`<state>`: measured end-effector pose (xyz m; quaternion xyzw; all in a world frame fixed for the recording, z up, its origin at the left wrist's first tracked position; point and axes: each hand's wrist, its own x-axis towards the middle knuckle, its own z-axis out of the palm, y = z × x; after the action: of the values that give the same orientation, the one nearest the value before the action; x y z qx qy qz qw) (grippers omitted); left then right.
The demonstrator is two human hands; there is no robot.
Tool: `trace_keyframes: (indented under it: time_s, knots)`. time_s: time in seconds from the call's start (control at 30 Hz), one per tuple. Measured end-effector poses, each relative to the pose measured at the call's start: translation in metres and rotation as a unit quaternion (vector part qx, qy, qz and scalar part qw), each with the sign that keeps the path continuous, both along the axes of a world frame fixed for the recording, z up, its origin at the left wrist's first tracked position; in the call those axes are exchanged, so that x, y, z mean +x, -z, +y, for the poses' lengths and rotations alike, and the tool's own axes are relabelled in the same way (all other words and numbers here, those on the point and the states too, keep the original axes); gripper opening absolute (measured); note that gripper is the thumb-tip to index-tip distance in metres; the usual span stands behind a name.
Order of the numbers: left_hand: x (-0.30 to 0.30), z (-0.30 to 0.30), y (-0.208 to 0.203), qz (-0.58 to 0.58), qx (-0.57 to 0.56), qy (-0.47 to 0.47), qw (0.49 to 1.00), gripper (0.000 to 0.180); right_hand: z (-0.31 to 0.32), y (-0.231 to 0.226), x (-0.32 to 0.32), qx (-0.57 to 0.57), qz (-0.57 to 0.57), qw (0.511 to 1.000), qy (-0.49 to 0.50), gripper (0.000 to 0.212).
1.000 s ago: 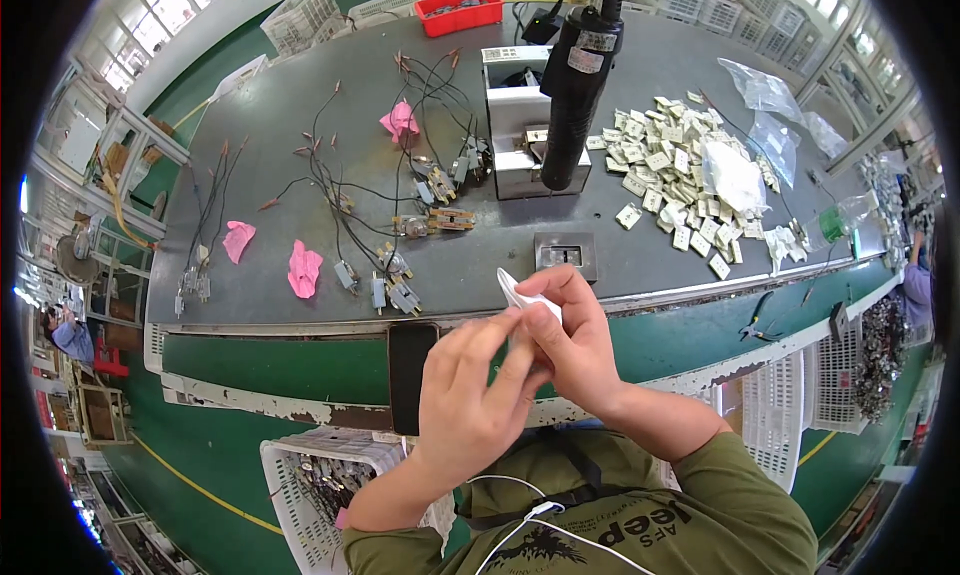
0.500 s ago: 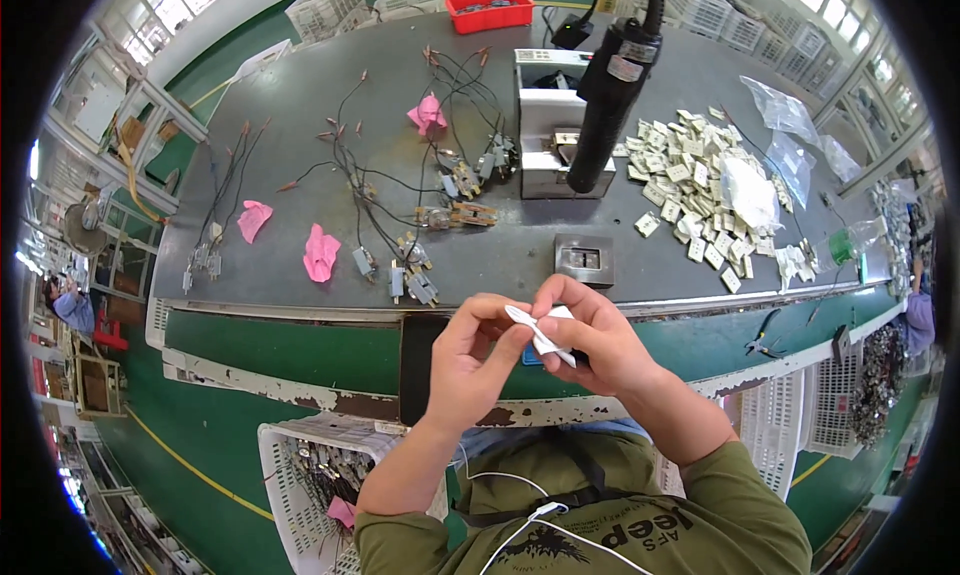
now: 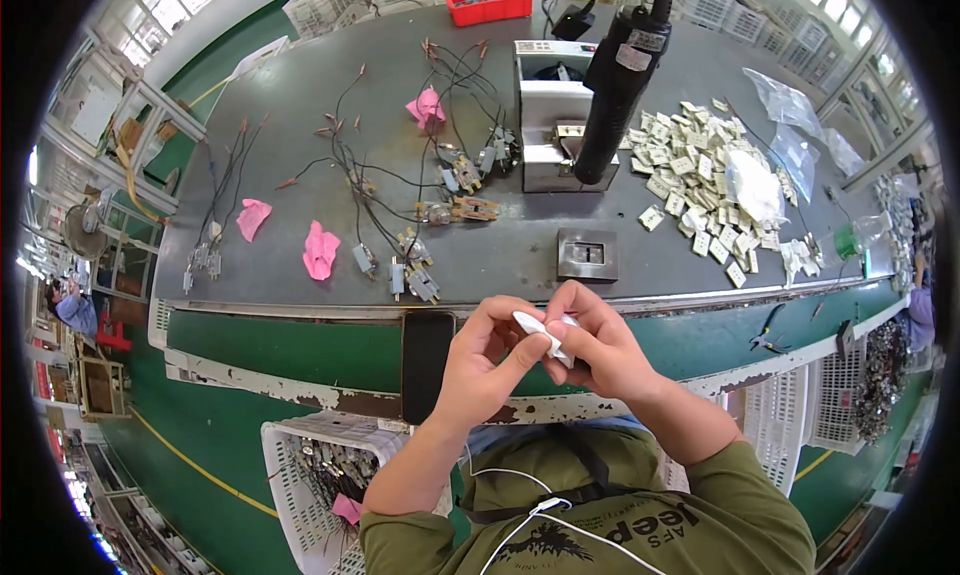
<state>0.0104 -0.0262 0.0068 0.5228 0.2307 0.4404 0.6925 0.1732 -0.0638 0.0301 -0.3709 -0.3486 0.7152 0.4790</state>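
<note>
Holding a small white plastic part (image 3: 540,335) between them, the left hand (image 3: 480,370) and the right hand (image 3: 600,350) meet just in front of the table's (image 3: 300,165) near edge, above the person's lap. Both hands are curled nearly closed, the left thumb and fingertips pinching the part's left end, the right fingers wrapped around its other end, so the part sits between the two hands and clear of the table.

Below the left forearm stands a white slotted basket (image 3: 300,465) with small metal pieces and a pink scrap inside. A white earphone cable (image 3: 520,500) runs across the olive shirt. A black phone (image 3: 427,360) lies against the green front panel of the table, just left of the left hand.

On the grey tabletop, just beyond the hands, a small square metal fixture (image 3: 588,253) sits near the edge. To its left lie several wired switch assemblies (image 3: 410,265) with dark leads trailing away, and pink rags (image 3: 320,250) among them. To the right is a heap of small white parts (image 3: 700,175) with clear plastic bags (image 3: 790,110) beyond it. Further back a metal box-shaped machine (image 3: 550,115) stands under a hanging black power screwdriver (image 3: 615,85). At the far edge rests a red tray (image 3: 490,0).
</note>
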Motion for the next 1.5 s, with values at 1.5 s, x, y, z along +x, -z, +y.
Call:
trace_keyframes:
  time_s: [1.5]
  knots:
    - [-0.077,0.066,-0.045,0.062,0.407,-0.410,0.814,0.044,-0.011,0.017,0.023,0.067,-0.182,0.969,0.150,0.017]
